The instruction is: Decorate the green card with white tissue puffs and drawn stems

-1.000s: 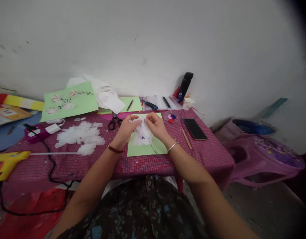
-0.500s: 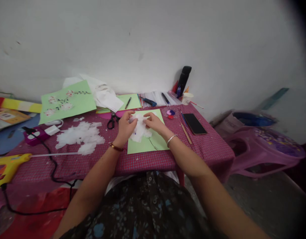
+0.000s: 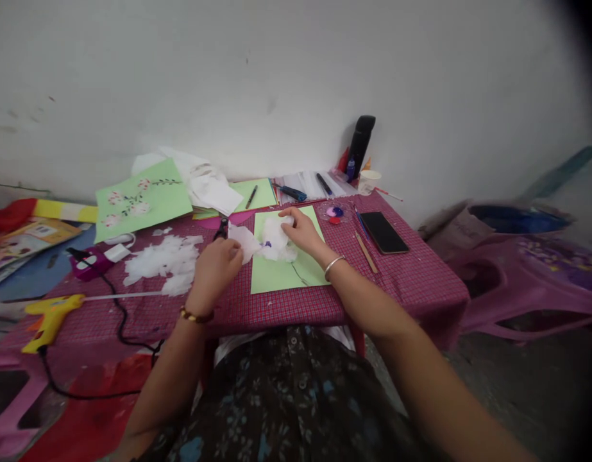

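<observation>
A green paper sheet (image 3: pixel 290 276) lies at the table's near edge with a thin dark drawn stem on it. White tissue-like petals (image 3: pixel 275 249) with a small purple spot rest on its upper middle. Between the fingertips of my left hand (image 3: pixel 216 268) is a thin white petal (image 3: pixel 244 242), held just off the sheet's left edge. My right hand (image 3: pixel 304 233) bends over the petals, its thumb and fingers closed at their upper right edge. Black scissors (image 3: pixel 222 228) lie partly hidden behind my left hand.
Loose white petals (image 3: pixel 165 260) lie left, near a yellow glue gun (image 3: pixel 52 321) with a black cord and a purple power block (image 3: pixel 91 264). A painted green sheet (image 3: pixel 144 199) leans behind them. Rightward are a paint palette (image 3: pixel 334 213), phone (image 3: pixel 385 232) and wooden stick (image 3: pixel 366 253).
My left hand has moved left and toward me, drawing a white petal away from the others. My right hand stays at the petals on the sheet. The view has shifted slightly left.
</observation>
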Demonstrator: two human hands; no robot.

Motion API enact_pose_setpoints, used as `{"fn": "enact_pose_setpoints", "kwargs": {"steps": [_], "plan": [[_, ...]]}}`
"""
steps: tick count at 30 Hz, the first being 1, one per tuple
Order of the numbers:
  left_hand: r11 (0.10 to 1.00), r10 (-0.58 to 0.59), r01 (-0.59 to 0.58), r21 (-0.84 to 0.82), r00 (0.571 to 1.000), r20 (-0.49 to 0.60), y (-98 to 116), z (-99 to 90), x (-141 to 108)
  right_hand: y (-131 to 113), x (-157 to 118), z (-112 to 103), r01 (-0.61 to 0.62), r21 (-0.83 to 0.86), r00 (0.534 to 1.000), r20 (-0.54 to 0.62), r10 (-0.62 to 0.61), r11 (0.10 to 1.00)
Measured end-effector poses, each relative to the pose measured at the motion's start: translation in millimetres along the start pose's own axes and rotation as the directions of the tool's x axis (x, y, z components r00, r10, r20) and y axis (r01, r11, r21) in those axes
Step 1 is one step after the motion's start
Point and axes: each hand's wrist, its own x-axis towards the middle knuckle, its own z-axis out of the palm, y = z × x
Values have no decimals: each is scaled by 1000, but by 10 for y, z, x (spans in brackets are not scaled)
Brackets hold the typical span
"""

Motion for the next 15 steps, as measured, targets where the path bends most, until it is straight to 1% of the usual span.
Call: {"fn": "enact_pose_setpoints", "kwargs": {"steps": [1, 3, 5, 6, 8, 9, 11, 12, 13, 14, 15], "plan": [[995, 73, -73, 69, 997, 2, 27, -22, -39, -20, -9, 6, 21, 2, 1000, 14, -21, 1000], [976, 182, -184, 120, 983, 20, 84, -6, -46, -56, -27, 14, 58, 4, 998, 33, -58, 998], [963, 238, -248, 101, 966, 102, 111, 83, 22, -79, -38, 12, 80, 7, 996, 39, -80, 997], [961, 245, -260, 90, 958, 151, 107, 146, 69, -84, -40, 8, 84, 9, 996, 39, -84, 996], [962, 227, -256, 99, 945, 237, 69, 275, 167, -81, -36, -5, 82, 14, 996, 37, -82, 997], [963, 210, -245, 115, 943, 258, 41, 328, 210, -75, -29, -11, 80, 15, 996, 36, -80, 997], [969, 187, -222, 112, 946, 265, -14, 383, 279, -58, -12, -22, 76, 15, 997, 30, -77, 997], [975, 184, -210, 71, 945, 269, -34, 381, 306, -51, -2, -25, 75, 15, 997, 27, -76, 997], [982, 180, -187, -3, 943, 281, -47, 361, 329, -48, 8, -25, 74, 18, 997, 21, -75, 997], [985, 165, -140, -103, 935, 312, -52, 327, 348, -52, 15, -23, 75, 24, 997, 14, -75, 997], [975, 144, -69, -213, 922, 360, -50, 286, 362, -63, 20, -20, 72, 42, 997, 7, -73, 997]]}}
